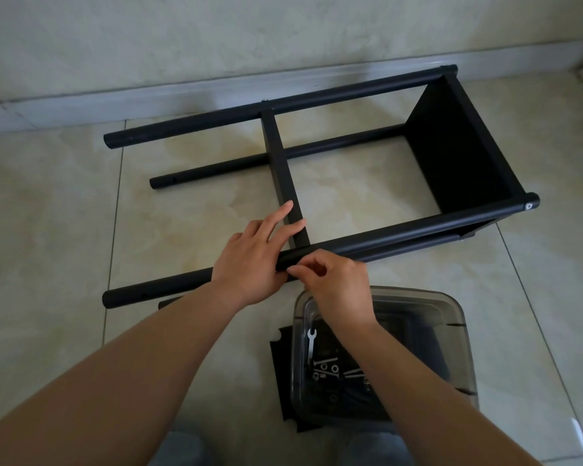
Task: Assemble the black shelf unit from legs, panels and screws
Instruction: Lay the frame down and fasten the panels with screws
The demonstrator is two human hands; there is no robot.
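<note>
The black shelf unit lies on its side on the tiled floor. Its near leg (pixel 401 235) runs from lower left to right, and the far leg (pixel 249 109) lies by the wall. A middle panel (pixel 280 163) stands edge-on between the legs, and a second panel (pixel 458 146) closes the right end. My left hand (pixel 253 260) lies over the near leg, its straight fingers touching the middle panel's near end. My right hand (pixel 337 280) pinches something small against the near leg below that joint; the item itself is hidden by my fingers.
A clear plastic box (pixel 451 331) sits near my knees, holding a small wrench (pixel 311 344), several screws and washers (pixel 327 368). A loose black panel (pixel 283 375) lies under the box. The wall and skirting run along the far side.
</note>
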